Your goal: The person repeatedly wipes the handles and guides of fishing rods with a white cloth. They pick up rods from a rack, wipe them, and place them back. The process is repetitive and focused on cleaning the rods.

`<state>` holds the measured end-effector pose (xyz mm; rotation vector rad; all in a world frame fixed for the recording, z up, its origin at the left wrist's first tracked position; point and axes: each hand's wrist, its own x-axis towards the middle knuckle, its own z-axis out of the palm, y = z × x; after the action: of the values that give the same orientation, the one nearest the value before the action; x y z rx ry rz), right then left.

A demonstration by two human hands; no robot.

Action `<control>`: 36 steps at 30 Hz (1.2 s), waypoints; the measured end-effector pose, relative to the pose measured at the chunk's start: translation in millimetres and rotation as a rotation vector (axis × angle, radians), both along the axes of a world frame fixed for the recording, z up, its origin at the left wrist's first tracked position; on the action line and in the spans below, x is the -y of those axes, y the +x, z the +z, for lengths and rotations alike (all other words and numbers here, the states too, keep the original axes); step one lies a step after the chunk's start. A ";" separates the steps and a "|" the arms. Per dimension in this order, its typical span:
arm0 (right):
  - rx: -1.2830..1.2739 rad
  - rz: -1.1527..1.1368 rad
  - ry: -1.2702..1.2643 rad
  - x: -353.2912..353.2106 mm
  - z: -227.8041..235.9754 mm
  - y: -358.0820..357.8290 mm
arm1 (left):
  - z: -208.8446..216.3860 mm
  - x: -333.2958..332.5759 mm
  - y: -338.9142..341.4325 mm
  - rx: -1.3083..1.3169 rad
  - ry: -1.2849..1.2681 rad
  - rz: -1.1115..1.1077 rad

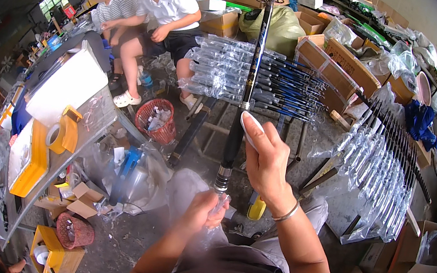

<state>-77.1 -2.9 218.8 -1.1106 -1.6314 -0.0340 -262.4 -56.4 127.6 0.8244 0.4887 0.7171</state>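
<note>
A dark telescopic fishing rod (236,133) stands nearly upright in front of me, its guides at the top. My left hand (202,208) is closed round the rod's butt end, where clear plastic wrap (217,207) shows at the fingers. Beside the rod's handle, my right hand (268,164) pinches a thin white pad (251,129); whether it is cloth or foam I cannot make out. The pad's edge is close to the handle, and contact is unclear. Behind the rod, several plastic-sleeved rods (223,69) lie side by side on a metal stand (217,128).
More sleeved rods (377,171) lean on a rack at right. To the left, a worktable (110,120) holds tape rolls (63,135). A red basket (156,124) stands on the floor. Two people (172,14) sit beyond. Cardboard boxes (339,64) are piled at the back.
</note>
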 end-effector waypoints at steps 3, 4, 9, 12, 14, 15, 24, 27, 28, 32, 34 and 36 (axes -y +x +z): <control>-0.009 -0.008 -0.012 8.5 -6.9 -3.3 | -2.4 0.2 -1.2 0.000 -0.024 -0.006; 0.034 -0.051 0.008 3.7 -7.7 0.9 | -1.4 0.4 -0.4 0.000 -0.026 -0.005; 0.070 -0.021 0.020 2.3 -4.2 -0.1 | -3.7 2.6 -2.5 0.039 -0.045 -0.047; 0.071 -0.026 0.041 5.4 -7.3 -2.3 | -0.4 2.6 -2.1 0.022 -0.028 -0.042; 0.063 -0.046 0.078 -0.5 -0.7 2.4 | -3.0 3.8 0.4 0.018 -0.042 -0.066; 0.047 -0.054 0.042 0.7 6.8 3.5 | -3.5 4.2 0.3 0.018 -0.046 -0.089; 0.085 -0.032 0.058 -3.1 2.4 6.1 | -0.3 5.8 -2.9 0.003 -0.049 -0.081; 0.120 0.003 0.096 6.3 -0.7 -0.1 | 1.6 6.5 -4.1 0.010 -0.071 -0.073; 0.148 0.006 0.075 8.2 -4.7 -0.4 | 1.6 5.4 -4.8 0.019 -0.060 -0.082; 0.151 -0.041 0.128 -5.3 5.8 12.2 | 0.5 7.5 -7.3 0.011 -0.045 -0.116; 0.136 -0.003 0.138 0.6 3.8 6.7 | 1.8 8.5 -8.5 -0.004 -0.050 -0.114; 0.160 0.013 0.132 7.2 -2.4 3.8 | 3.5 8.1 -9.3 -0.011 -0.060 -0.104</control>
<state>-73.4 -10.1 216.4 -1.0165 -1.7519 -0.2239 -271.7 -64.4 131.1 0.7924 0.4710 0.5997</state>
